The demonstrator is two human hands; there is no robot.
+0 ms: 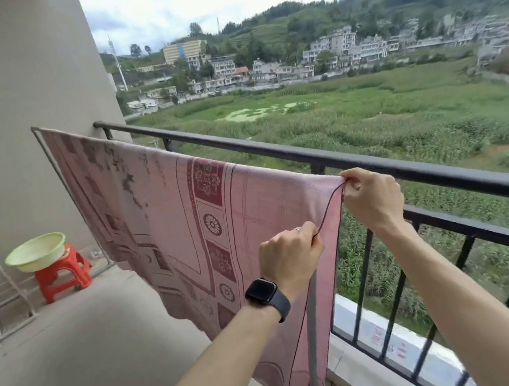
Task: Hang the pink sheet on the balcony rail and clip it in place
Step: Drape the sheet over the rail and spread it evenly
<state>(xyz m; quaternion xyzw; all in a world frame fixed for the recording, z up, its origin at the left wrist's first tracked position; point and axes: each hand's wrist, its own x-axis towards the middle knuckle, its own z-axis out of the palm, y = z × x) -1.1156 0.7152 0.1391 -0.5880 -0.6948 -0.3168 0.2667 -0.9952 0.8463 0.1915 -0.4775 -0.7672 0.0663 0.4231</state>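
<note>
The sheet (159, 203) hangs across the middle of the frame. Its top edge runs from the upper left down to the right of centre, close beside the black rail (273, 151). At its far end it seems to lie over a thin grey frame (38, 135) just inside the rail. Whether any of it rests on the rail itself I cannot tell.

The right hand (373, 200) pinches the near top corner just beside the rail, and holding it high there keeps the top edge taut and level. The left hand (289, 260), lower and with a watch (263, 292) on the wrist, pinches the dark hem a little way down the side edge. Together they stretch that edge straight, probably to square the cloth so it drapes evenly and does not bunch.

No clip shows anywhere, so the clipping step looks not yet begun. The hanging itself seems nearly settled.

At lower left a green basin (36, 251) sits on a red stool (62, 275), well apart from the sheet.
</note>
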